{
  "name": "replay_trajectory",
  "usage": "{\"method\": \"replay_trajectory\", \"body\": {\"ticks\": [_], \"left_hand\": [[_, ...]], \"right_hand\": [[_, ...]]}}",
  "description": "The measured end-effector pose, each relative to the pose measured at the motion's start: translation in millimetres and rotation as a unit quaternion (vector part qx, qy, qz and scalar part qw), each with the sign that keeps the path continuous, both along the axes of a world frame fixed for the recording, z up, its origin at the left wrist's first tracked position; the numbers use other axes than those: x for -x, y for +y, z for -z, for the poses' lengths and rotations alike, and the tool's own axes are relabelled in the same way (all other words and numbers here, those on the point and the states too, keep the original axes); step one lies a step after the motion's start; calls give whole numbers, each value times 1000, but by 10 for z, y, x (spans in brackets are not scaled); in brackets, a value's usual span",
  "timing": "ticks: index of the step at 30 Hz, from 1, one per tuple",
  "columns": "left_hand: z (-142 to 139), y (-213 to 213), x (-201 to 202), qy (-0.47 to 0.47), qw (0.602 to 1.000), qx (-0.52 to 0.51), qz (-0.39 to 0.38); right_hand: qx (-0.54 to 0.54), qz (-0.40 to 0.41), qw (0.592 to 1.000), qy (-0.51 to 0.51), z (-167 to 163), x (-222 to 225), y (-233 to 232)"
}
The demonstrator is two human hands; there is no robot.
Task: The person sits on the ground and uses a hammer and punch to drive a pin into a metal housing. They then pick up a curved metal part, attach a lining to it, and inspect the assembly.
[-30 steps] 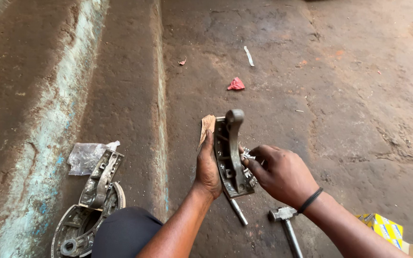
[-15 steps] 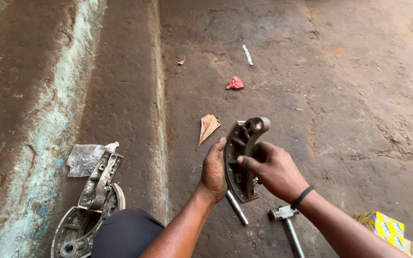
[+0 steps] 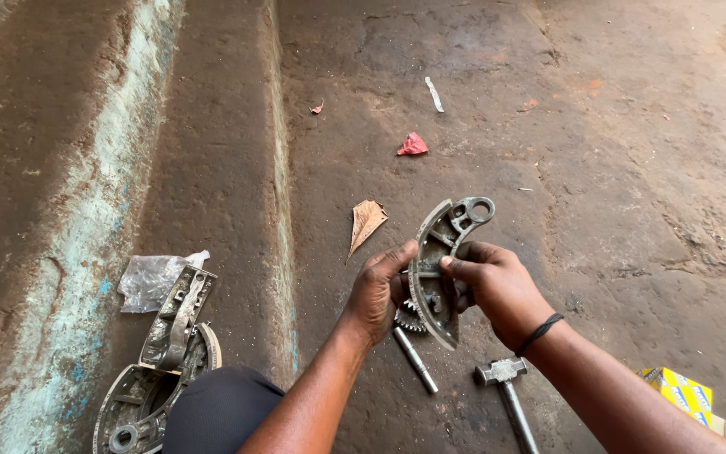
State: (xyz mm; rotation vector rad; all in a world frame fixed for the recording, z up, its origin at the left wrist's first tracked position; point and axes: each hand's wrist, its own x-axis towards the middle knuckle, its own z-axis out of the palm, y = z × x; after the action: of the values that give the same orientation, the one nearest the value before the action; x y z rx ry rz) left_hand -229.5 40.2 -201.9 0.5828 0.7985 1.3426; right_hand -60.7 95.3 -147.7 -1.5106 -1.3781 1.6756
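A dull grey, grimy curved metal brake shoe sits at centre frame. At upper centre lies a crumpled bright red scrap, with a tan dry leaf below it. A yellow cardboard box with blue-and-white markings shows lower right. A pale turquoise streak patterns the brown concrete ledge at left.

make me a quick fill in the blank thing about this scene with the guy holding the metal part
1. The curved metal part is held by ____ hands.
2. On the ground below the right hand lies a ____ with a metal head.
3. The crumpled scrap on the floor is ____ in colour.
4. Past the left hand lies a dry brown ____.

Missing words: both; hammer; red; leaf
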Motion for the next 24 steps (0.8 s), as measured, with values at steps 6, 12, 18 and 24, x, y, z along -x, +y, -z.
{"method": "replay_trajectory", "body": {"ticks": [6,12,18,24], "left_hand": [[-41,2,36,121,992,6,30],[-5,7,33,153,984,13,88],[42,-13,-50,95,983,10,159],[161,-38,-158,45,987,22,150]], "right_hand": [[-11,27,1000,-6,15,-71,56],[-26,65,997,14,37,-163,159],[-30,98,994,47,42,-236,234],[-27,107,991,75,33,-266,247]]}}
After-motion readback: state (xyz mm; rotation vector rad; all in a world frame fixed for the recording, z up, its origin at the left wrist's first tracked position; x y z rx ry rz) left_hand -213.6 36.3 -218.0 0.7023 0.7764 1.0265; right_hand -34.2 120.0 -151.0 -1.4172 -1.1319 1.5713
